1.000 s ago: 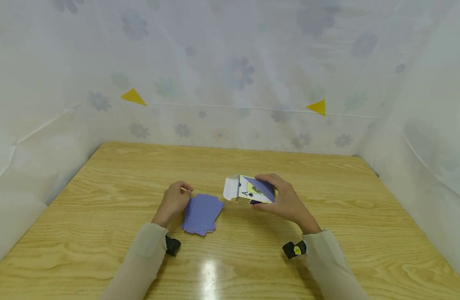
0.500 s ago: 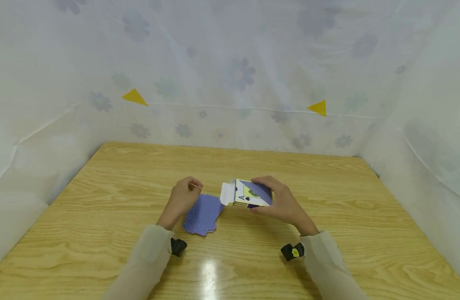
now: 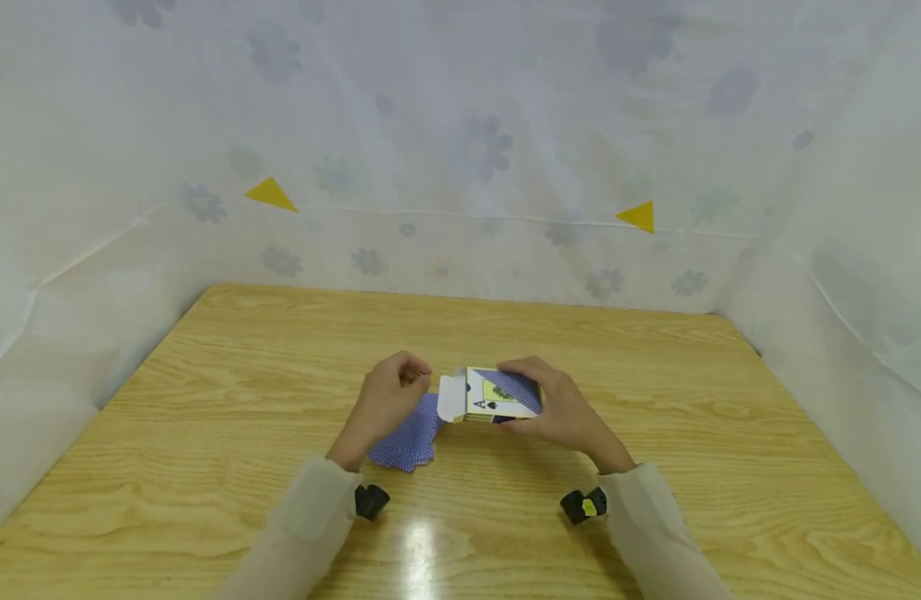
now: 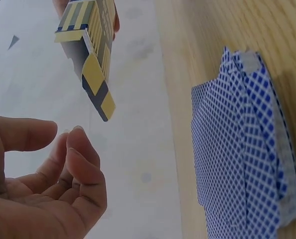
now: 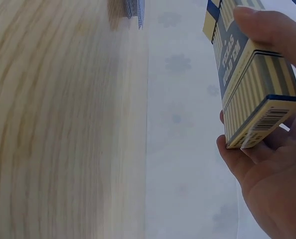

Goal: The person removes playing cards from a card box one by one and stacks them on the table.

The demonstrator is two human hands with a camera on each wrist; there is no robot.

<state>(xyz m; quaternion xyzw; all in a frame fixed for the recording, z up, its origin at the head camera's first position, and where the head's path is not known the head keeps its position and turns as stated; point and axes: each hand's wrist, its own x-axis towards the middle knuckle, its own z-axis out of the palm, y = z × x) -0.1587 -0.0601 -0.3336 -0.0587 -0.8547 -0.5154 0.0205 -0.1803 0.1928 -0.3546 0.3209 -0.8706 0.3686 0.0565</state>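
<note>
My right hand (image 3: pixel 568 417) grips a playing card box (image 3: pixel 505 393) by its far end, thumb on one edge and fingers on the other. The box shows an ace of spades, and its white end flap (image 3: pixel 452 398) stands open toward the left. Striped sides and a barcode end appear on the box (image 5: pixel 257 89) in the right wrist view. My left hand (image 3: pixel 391 396) hovers near the flap, fingers loosely curled. A gap shows between its thumb (image 4: pixel 31 133) and fingertips, with nothing held. Below it lies a loose pile of blue checkered playing cards (image 3: pixel 406 442), partly hidden by that hand.
The wooden table (image 3: pixel 655 375) carries the cards. A white flower-patterned sheet (image 3: pixel 445 125) hangs behind and at both sides, with two yellow triangles (image 3: pixel 272 195) on its back panel. Each wrist wears a black camera (image 3: pixel 372 502).
My left hand has moved right, over the card pile and closer to the box flap. My right hand has brought the box slightly left and nearer to me.
</note>
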